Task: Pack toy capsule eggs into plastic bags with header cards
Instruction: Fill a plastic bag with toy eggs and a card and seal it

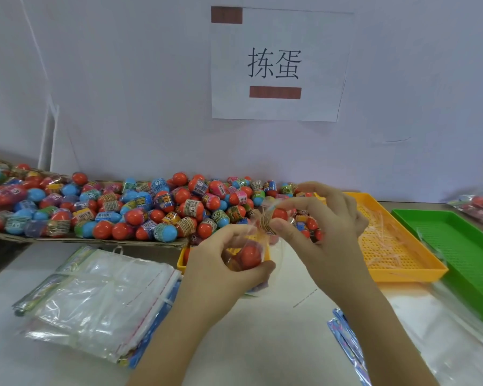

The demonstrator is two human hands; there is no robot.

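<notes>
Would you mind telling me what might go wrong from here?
The egg pinched in the right hand sits at the mouth of the bag; it might slip and miss. The left hand grips the thin bag round a red egg already inside, so pushing could tear the film. The pile is heaped close behind the hands; a knock may roll eggs off.

view: head, single, wide-angle | from: the person's head, above the near table (262, 344) edge | facing: forward and down toward the wall (123, 79) | nearness: left hand (229, 263) and right hand (326, 218) close below the lens; paper sign (276, 65) well behind them
</notes>
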